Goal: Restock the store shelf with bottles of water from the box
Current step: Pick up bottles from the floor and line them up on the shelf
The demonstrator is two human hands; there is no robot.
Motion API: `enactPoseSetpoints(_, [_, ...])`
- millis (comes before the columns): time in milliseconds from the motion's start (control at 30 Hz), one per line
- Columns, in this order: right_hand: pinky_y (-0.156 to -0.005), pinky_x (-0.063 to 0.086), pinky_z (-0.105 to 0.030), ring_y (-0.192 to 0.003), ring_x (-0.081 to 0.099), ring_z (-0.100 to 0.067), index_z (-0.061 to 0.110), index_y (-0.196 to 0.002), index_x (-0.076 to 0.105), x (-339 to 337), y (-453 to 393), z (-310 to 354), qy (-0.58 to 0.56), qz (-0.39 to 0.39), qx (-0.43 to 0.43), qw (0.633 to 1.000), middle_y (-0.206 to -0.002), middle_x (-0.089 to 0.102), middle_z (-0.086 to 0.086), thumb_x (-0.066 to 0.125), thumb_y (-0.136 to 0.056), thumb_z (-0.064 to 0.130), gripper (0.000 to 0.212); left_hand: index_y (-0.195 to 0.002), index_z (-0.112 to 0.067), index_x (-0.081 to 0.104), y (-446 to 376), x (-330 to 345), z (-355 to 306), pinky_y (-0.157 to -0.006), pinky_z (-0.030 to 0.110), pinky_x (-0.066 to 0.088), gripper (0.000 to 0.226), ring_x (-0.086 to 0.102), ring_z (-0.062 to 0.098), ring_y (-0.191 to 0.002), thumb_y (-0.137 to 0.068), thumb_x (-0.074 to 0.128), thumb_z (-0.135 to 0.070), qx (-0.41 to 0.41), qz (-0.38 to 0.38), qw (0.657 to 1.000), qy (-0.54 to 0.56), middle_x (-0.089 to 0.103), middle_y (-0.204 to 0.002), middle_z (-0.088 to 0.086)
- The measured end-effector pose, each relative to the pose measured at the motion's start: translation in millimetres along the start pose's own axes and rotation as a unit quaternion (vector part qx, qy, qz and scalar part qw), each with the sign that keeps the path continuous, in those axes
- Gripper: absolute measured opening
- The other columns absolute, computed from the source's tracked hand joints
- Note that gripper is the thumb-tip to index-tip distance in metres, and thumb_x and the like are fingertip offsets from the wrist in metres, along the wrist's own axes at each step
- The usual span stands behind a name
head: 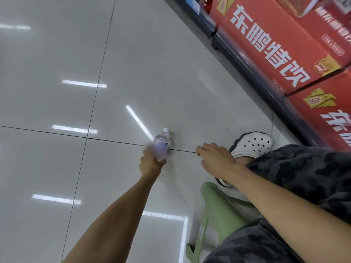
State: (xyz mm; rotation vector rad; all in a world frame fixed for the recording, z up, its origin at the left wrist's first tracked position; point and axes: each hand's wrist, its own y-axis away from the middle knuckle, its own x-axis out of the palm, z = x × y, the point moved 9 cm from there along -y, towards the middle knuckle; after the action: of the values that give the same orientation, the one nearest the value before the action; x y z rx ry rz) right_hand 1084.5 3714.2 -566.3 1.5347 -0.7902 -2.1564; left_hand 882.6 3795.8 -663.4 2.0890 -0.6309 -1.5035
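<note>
Red printed cartons [269, 52], white clog [254, 144], what looks like a green stool [220, 205], glossy floor tiles [47, 63].

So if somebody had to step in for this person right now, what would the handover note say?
Left hand: grips a water bottle, white cap pointing away, held over the tiled floor.
Right hand: holds nothing, fingers relaxed, hovering above the white clog.
Red drink cartons sit on the low shelf at right. A green stool is beneath the person.
The water box and the target shelf space are out of view.
Done: one bottle in hand. Left: place it on the shelf, then fetch more.
</note>
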Motion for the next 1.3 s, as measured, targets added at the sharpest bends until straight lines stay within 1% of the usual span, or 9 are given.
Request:
enactPoseSetpoints(133, [-0.087, 0.045, -0.038, -0.115, 0.049, -0.026, 0.016, -0.125, 0.048, -12, 11, 9, 0.01, -0.026, -0.012, 1.0, -0.123, 0.053, -0.003, 0.045, -0.093, 0.012, 0.032, -0.137, -0.018, 0.033, 17, -9, -32, -0.073, 0.038, 0.046, 0.078, 0.055, 0.035, -0.105, -0.073, 0.074, -0.032, 0.031, -0.026, 0.999, 0.004, 0.052, -0.123, 0.009])
enactPoseSetpoints(300, [-0.087, 0.041, -0.036, -0.117, 0.048, -0.026, 0.016, -0.127, 0.048, -36, 26, -3, 0.019, -0.051, 0.011, 0.998, -0.125, 0.052, -0.005, 0.046, -0.092, 0.011, 0.035, -0.138, -0.02, 0.034, 41, -29, -80, -0.076, 0.042, 0.05, 0.08, 0.056, 0.033, -0.107, -0.072, 0.076, -0.034, 0.077, -0.069, 0.993, 0.052, 0.052, -0.125, 0.007])
enactPoseSetpoints(433, [-0.09, 0.039, -0.036, -0.119, 0.047, -0.027, 0.017, -0.13, 0.046, -77, 43, -23, 0.013, -0.094, 0.03, 0.995, -0.126, 0.051, -0.005, 0.044, -0.09, 0.007, 0.041, -0.135, -0.025, 0.035, 61, -48, -126, -0.072, 0.037, 0.047, 0.074, 0.055, 0.028, -0.108, -0.073, 0.074, -0.033, 0.113, -0.09, 0.983, 0.11, 0.052, -0.125, 0.0])
enactPoseSetpoints(600, [-0.092, 0.042, -0.038, -0.119, 0.048, -0.026, 0.018, -0.13, 0.047, -147, 79, -58, 0.033, -0.176, 0.043, 0.983, -0.128, 0.053, -0.005, 0.045, -0.092, 0.011, 0.039, -0.133, -0.026, 0.037, 87, -83, -194, -0.075, 0.039, 0.05, 0.075, 0.055, 0.025, -0.107, -0.07, 0.076, -0.037, 0.179, -0.138, 0.963, 0.149, 0.053, -0.123, -0.004])
enactPoseSetpoints(767, [-0.09, 0.043, -0.037, -0.117, 0.049, -0.025, 0.018, -0.129, 0.048, -210, 132, -100, 0.06, -0.249, 0.068, 0.964, -0.126, 0.054, -0.004, 0.047, -0.094, 0.013, 0.036, -0.131, -0.028, 0.04, 122, -115, -267, -0.079, 0.043, 0.054, 0.075, 0.058, 0.023, -0.103, -0.067, 0.078, -0.036, 0.26, -0.167, 0.93, 0.199, 0.056, -0.119, -0.005])
enactPoseSetpoints(933, [-0.093, 0.041, -0.04, -0.12, 0.047, -0.023, 0.021, -0.129, 0.048, -259, 201, -140, 0.041, -0.323, 0.105, 0.94, -0.127, 0.052, 0.0, 0.05, -0.095, 0.021, 0.034, -0.129, -0.033, 0.041, 166, -136, -338, -0.08, 0.033, 0.052, 0.074, 0.058, 0.015, -0.105, -0.065, 0.078, -0.041, 0.365, -0.179, 0.883, 0.233, 0.057, -0.12, -0.01])
enactPoseSetpoints(1100, [-0.088, 0.041, -0.039, -0.113, 0.047, -0.021, 0.025, -0.13, 0.046, -289, 281, -174, 0.045, -0.402, 0.144, 0.903, -0.123, 0.052, 0.004, 0.049, -0.095, 0.03, 0.035, -0.127, -0.036, 0.042, 220, -143, -402, -0.081, 0.039, 0.055, 0.074, 0.059, 0.012, -0.103, -0.064, 0.078, -0.048, 0.44, -0.172, 0.841, 0.265, 0.057, -0.117, -0.014])
enactPoseSetpoints(1200, [-0.09, 0.04, -0.038, -0.118, 0.047, -0.021, 0.027, -0.129, 0.046, -295, 329, -191, 0.053, -0.43, 0.171, 0.885, -0.125, 0.052, 0.005, 0.049, -0.095, 0.033, 0.035, -0.129, -0.031, 0.044, 257, -144, -433, -0.082, 0.041, 0.054, 0.075, 0.058, 0.014, -0.101, -0.065, 0.082, -0.041, 0.476, -0.175, 0.816, 0.278, 0.056, -0.114, -0.012])
enactPoseSetpoints(1300, [-0.089, 0.039, -0.037, -0.119, 0.046, -0.02, 0.027, -0.127, 0.047, -295, 377, -208, 0.051, -0.452, 0.195, 0.869, -0.127, 0.052, 0.007, 0.05, -0.095, 0.033, 0.033, -0.132, -0.026, 0.045, 297, -143, -464, -0.087, 0.041, 0.052, 0.077, 0.059, 0.016, -0.106, -0.066, 0.085, -0.03, 0.514, -0.151, 0.788, 0.303, 0.059, -0.119, -0.006])
